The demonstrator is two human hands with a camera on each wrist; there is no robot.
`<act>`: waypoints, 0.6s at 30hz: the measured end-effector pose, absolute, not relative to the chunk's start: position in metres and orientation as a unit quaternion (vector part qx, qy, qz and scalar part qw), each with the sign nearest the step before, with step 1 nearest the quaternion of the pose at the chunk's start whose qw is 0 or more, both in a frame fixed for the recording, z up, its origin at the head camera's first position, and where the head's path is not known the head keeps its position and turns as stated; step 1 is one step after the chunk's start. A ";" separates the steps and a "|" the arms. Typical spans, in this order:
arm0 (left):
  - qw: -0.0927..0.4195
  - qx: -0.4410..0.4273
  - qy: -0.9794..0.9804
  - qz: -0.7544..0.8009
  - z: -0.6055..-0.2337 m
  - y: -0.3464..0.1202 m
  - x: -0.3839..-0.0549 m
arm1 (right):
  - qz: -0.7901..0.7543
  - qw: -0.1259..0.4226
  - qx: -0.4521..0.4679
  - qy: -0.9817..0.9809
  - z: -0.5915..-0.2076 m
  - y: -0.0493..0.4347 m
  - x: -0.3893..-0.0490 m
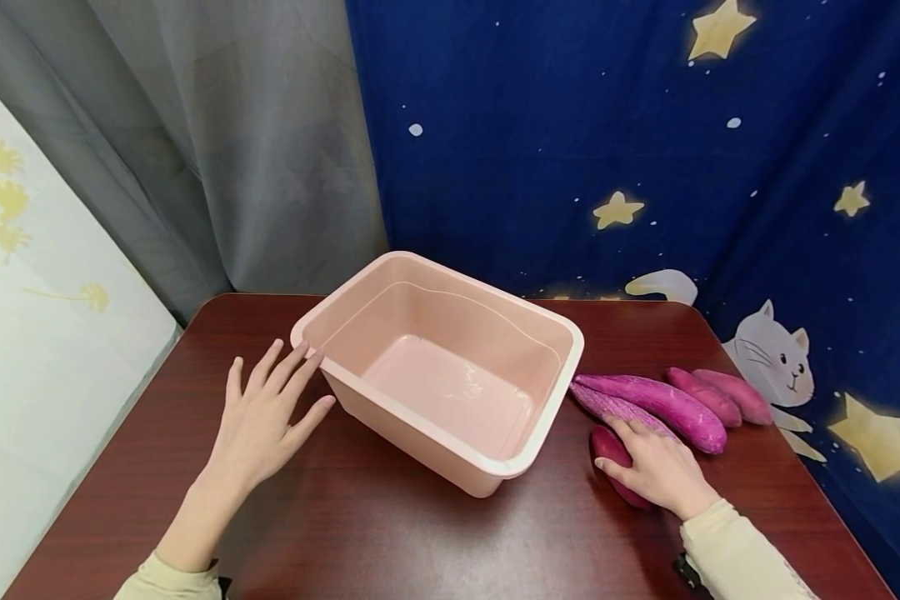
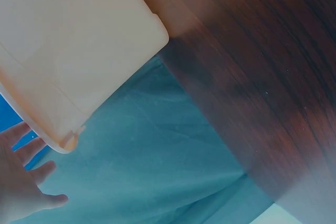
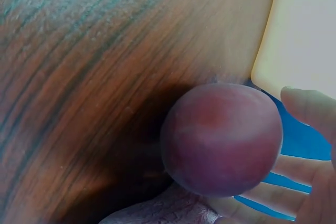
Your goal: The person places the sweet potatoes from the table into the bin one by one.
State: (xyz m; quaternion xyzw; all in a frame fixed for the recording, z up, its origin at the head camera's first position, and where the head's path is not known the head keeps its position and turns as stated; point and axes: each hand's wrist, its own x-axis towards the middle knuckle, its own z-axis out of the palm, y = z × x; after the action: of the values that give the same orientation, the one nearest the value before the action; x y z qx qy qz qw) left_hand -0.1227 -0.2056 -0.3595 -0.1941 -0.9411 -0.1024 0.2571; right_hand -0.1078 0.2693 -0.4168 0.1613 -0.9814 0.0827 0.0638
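My left hand (image 1: 266, 421) has its fingers spread, with fingertips at the rim of the pink plastic basin (image 1: 420, 425) near its left corner. The left wrist view shows these straight fingers (image 2: 29, 153) beside the rim. Over on the right, my right hand (image 1: 656, 467) lies above a dark reddish-purple sweet potato (image 1: 610, 448), thumb across it. A paler, rough-skinned long sweet potato (image 1: 596, 402) runs under its fingertips. Seen from the right wrist, the thumb (image 3: 310, 108) and fingers are spread around the dark sweet potato (image 3: 220, 140), not curled; whether they touch it is unclear.
Beyond the right hand lie a smooth, long purple sweet potato (image 1: 675, 404) and two smaller reddish ones (image 1: 701, 393) (image 1: 738, 396), near the right edge of the brown table (image 1: 390, 533). Grey (image 1: 270, 150) and blue star-patterned curtains (image 1: 510, 150) hang behind the table.
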 end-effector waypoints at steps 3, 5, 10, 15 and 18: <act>0.258 -0.194 -0.941 -0.103 -0.360 -0.206 -0.123 | 0.080 0.060 0.161 -0.982 -0.417 0.268 -0.109; 0.257 -0.194 -0.941 -0.103 -0.359 -0.206 -0.123 | 0.080 0.056 0.161 -0.982 -0.418 0.268 -0.109; 0.258 -0.194 -0.941 -0.102 -0.359 -0.205 -0.123 | 0.084 0.051 0.167 -0.981 -0.420 0.268 -0.109; 0.257 -0.194 -0.941 -0.103 -0.358 -0.205 -0.123 | 0.093 0.042 0.171 -0.980 -0.423 0.267 -0.108; 0.255 -0.194 -0.942 -0.104 -0.359 -0.206 -0.123 | 0.095 0.031 0.177 -0.979 -0.425 0.267 -0.108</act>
State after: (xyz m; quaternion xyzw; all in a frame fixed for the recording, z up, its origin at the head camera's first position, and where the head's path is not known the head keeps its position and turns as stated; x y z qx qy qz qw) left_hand -0.1228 -0.2055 -0.3585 -0.1939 -0.9416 -0.1044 0.2548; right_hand -0.1079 0.2667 -0.4252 0.1768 -0.9792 0.0948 0.0314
